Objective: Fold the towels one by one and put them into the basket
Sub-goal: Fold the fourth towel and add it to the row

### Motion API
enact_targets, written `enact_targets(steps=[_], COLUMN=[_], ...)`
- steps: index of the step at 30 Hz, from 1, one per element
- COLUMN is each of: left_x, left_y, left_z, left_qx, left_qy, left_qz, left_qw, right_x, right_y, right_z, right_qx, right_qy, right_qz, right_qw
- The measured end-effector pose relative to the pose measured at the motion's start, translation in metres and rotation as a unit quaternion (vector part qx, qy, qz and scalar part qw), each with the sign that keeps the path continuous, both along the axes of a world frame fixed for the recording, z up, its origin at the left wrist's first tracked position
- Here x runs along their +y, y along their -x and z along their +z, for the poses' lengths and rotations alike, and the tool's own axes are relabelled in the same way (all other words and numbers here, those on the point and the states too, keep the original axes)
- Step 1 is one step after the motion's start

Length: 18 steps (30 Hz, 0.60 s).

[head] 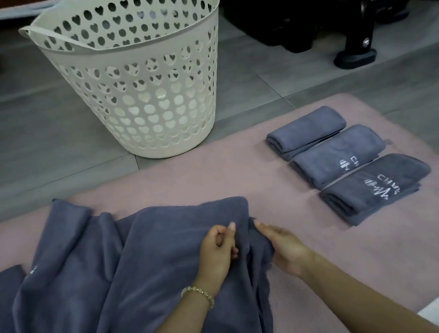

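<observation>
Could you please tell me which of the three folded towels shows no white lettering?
The farthest folded towel, nearest the basket; the middle towel and the near towel both show white lettering.

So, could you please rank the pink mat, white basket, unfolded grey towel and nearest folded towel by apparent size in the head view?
1. pink mat
2. unfolded grey towel, though lying nearer the camera than the white basket flatters it
3. white basket
4. nearest folded towel

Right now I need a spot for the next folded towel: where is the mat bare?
Bare mat lies between the unfolded towel and the folded towels, and ahead toward the basket. The left side is crowded by that towel.
</observation>
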<state>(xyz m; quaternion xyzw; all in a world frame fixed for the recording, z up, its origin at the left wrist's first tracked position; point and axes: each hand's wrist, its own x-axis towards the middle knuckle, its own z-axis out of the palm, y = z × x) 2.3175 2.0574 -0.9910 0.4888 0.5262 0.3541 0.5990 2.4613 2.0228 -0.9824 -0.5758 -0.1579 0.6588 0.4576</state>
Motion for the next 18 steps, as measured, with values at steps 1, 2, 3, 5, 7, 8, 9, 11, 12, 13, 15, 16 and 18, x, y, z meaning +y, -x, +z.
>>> enact_targets(steps=[1, 2, 3, 5, 7, 8, 9, 11, 12, 13, 15, 16, 18], left_x=[-0.001, -0.002, -0.003, -0.004, -0.003, -0.002, -0.001, 0.001, 0.003, 0.006, 0.014, 0.018, 0.026], left_y=[-0.001, -0.004, -0.006, -0.014, -0.024, -0.030, -0.037, -0.052, -0.059, -0.067, -0.084, -0.093, -0.111], left_z=[0.002, 0.004, 0.005, 0.008, 0.008, 0.007, 0.005, 0.001, -0.003, -0.006, -0.016, -0.020, -0.028], left_qx=[-0.002, 0.000, 0.005, 0.024, 0.074, 0.113, 0.152, 0.214, 0.238, 0.263, 0.311, 0.331, 0.361], left_qy=[0.012, 0.023, 0.029, 0.020, -0.011, -0.032, -0.052, -0.082, -0.095, -0.108, -0.119, -0.114, -0.103], left_qz=[0.014, 0.024, 0.028, 0.023, 0.001, -0.022, -0.049, -0.114, -0.147, -0.178, -0.243, -0.274, -0.314], left_qw=[1.000, 0.999, 0.999, 0.999, 0.997, 0.993, 0.986, 0.967, 0.955, 0.942, 0.911, 0.896, 0.872], right_x=[-0.006, -0.013, -0.021, -0.040, -0.067, -0.080, -0.092, -0.109, -0.114, -0.116, -0.117, -0.117, -0.118], right_y=[-0.011, -0.025, -0.041, -0.078, -0.112, -0.125, -0.135, -0.147, -0.151, -0.154, -0.156, -0.154, -0.147], right_z=[0.005, 0.012, 0.021, 0.037, 0.041, 0.037, 0.029, 0.009, -0.002, -0.010, -0.022, -0.026, -0.034], right_qx=[0.003, 0.006, 0.010, 0.012, -0.037, -0.096, -0.157, -0.229, -0.240, -0.248, -0.249, -0.243, -0.236], right_qy=[-0.007, -0.019, -0.038, -0.081, -0.099, -0.082, -0.053, -0.003, 0.016, 0.032, 0.054, 0.056, 0.051], right_qz=[-0.020, -0.049, -0.077, -0.099, -0.091, -0.074, -0.059, -0.056, -0.065, -0.066, -0.035, -0.018, 0.010], right_qw=[1.000, 0.999, 0.996, 0.992, 0.990, 0.989, 0.984, 0.972, 0.968, 0.966, 0.966, 0.968, 0.970])
